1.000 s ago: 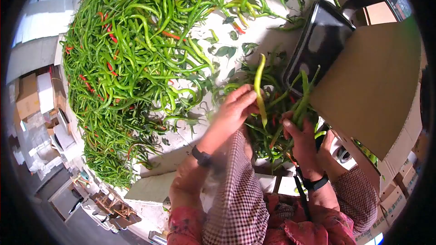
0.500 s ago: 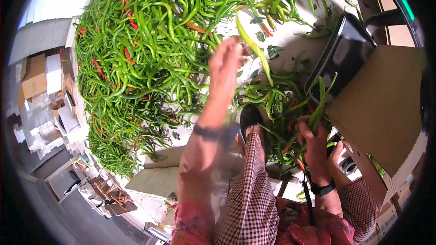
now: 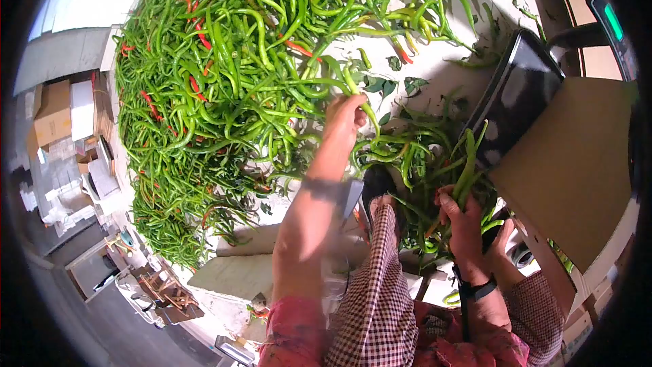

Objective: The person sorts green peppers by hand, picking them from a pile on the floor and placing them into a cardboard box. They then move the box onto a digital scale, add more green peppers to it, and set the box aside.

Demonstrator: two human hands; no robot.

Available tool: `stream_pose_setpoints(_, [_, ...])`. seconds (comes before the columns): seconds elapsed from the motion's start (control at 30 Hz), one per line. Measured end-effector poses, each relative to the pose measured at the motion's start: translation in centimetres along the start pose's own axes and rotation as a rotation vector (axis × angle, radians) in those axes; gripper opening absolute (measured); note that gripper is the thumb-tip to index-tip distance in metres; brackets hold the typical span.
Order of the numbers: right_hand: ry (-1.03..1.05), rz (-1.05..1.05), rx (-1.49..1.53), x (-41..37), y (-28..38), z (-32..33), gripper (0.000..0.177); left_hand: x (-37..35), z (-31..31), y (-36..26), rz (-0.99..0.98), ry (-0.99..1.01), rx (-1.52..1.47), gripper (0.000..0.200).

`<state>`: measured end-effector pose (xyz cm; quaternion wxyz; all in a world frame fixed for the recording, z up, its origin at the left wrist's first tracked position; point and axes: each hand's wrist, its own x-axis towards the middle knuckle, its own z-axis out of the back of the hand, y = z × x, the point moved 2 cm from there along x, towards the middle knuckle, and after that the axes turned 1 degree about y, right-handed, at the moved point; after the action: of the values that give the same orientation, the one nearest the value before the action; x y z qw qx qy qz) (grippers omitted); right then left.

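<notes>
My left hand (image 3: 346,117) is closed on a curved green pepper (image 3: 352,83), at the right edge of a large pile of green peppers (image 3: 224,68) with some red ones mixed in. Lower right, my right hand (image 3: 460,209) is wrapped round long green peppers (image 3: 466,166) that stick up from its fingers. Beside and beneath it lies a smaller heap of peppers (image 3: 407,153), partly hidden by the hand and my knee. Loose leaves (image 3: 415,85) are scattered on the pale surface between the hands.
A black tray (image 3: 509,95) and a cardboard flap (image 3: 570,163) stand to the right, near a device with a green display (image 3: 613,24). My shoe (image 3: 377,187) and checked trouser leg (image 3: 377,285) are below the hands. Cardboard boxes (image 3: 52,112) stand far left.
My left hand has moved slightly down and right, and the pepper at its fingers has dropped lower with it. My right hand has shifted a little left, still holding its peppers.
</notes>
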<state>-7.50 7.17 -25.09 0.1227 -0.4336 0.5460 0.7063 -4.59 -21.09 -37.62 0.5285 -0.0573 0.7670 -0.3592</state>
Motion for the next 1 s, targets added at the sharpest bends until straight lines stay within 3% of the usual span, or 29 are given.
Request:
stream_pose_setpoints(0.13, [-0.026, 0.042, -0.005, 0.4, -0.6, 1.2, 0.015, -5.5, 0.5, 2.0, -0.054, 0.181, -0.267, 0.015])
stream_pose_setpoints(0.23, [-0.050, 0.029, 0.008, 0.6, -0.8, 1.6, 0.014, -10.2, -1.4, 2.6, -0.207, 0.414, 0.464, 0.026])
stream_pose_setpoints(0.3, [-0.052, 0.028, -0.001, 0.6, -0.4, 1.8, 0.014, -11.5, -2.9, 3.3, -0.117, 0.427, 0.551, 0.027])
stream_pose_setpoints(0.43, [-0.046, 0.062, 0.078, 0.5, 0.3, 2.0, 0.015, -10.3, -2.6, 5.3, 0.016, 0.344, 0.302, 0.031])
stream_pose_setpoints(0.47, [-0.043, 0.083, 0.072, 0.6, 0.3, 2.1, 0.016, -10.5, -2.0, 4.8, 0.102, 0.405, 0.283, 0.035])
stream_pose_setpoints(0.6, [-0.022, 0.053, 0.065, 1.0, -0.3, 2.3, 0.017, -11.1, -1.5, 2.6, 0.045, 0.534, 0.093, 0.039])
stream_pose_setpoints(0.87, [0.085, 0.003, 0.271, 1.4, -0.3, 1.7, 0.017, -10.9, -1.6, 0.8, -0.011, 0.586, -0.068, 0.045])
stream_pose_setpoints(0.97, [-0.017, 0.017, 0.218, 0.7, 0.7, 1.2, 0.016, -11.3, -2.1, 1.9, -0.093, 0.526, 0.371, 0.040])
stream_pose_setpoints(1.0, [-0.010, 0.019, 0.218, 0.5, 0.8, 1.1, 0.016, -11.7, -2.6, 3.3, -0.255, 0.658, 0.554, 0.037])
